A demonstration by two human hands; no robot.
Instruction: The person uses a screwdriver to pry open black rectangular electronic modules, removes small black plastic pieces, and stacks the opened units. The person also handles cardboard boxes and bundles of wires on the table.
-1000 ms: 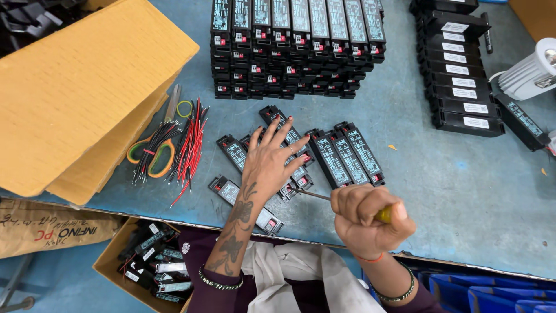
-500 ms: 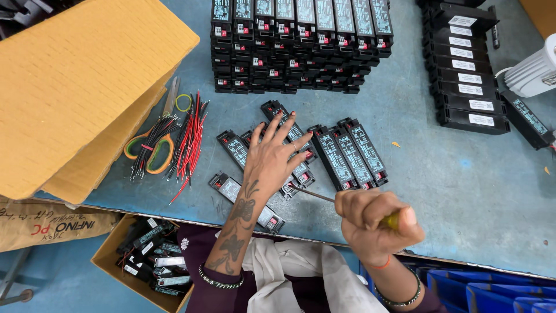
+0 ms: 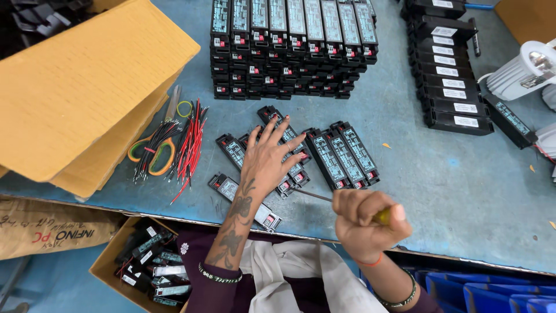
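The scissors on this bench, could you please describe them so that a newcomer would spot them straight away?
Start at the large tan cardboard box on the left of the blue workbench. Just right of its lower edge lie the scissors with orange and green handle loops, partly under bundles of red and black wires. They are the only looped tool there.

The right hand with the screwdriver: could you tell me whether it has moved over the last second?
Yes. The right hand has swung left and down along the table edge, bringing the screwdriver tip toward the units under the left hand.
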